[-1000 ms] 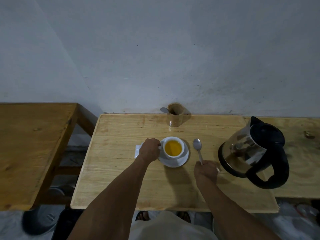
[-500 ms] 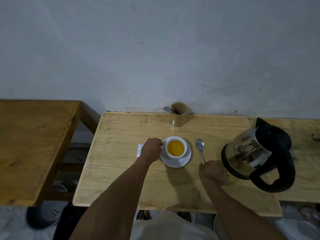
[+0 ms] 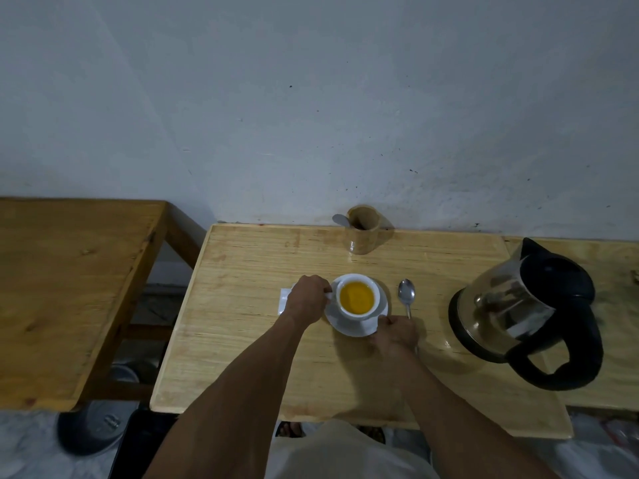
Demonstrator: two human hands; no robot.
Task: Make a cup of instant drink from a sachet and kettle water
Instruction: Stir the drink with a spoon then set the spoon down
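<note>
Head view: white cup (image 3: 358, 299) (orange drink) on saucer (image 3: 349, 327); left hand (image 3: 307, 299) fingers closed on handle, right hand (image 3: 397, 331) fingers pinch saucer.

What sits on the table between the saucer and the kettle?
In the head view, a spoon lies between the saucer and kettle, bowl toward the wall; the right hand covers its handle end.

You're in a plain home or canteen corner: bare, scuffed whitewashed wall (image 3: 311, 115), unfinished wooden table (image 3: 242, 271) beside another, an electric kettle (image 3: 525, 316), a wooden spoon holder (image 3: 363, 235) and a saucered cup (image 3: 356, 299).
</note>
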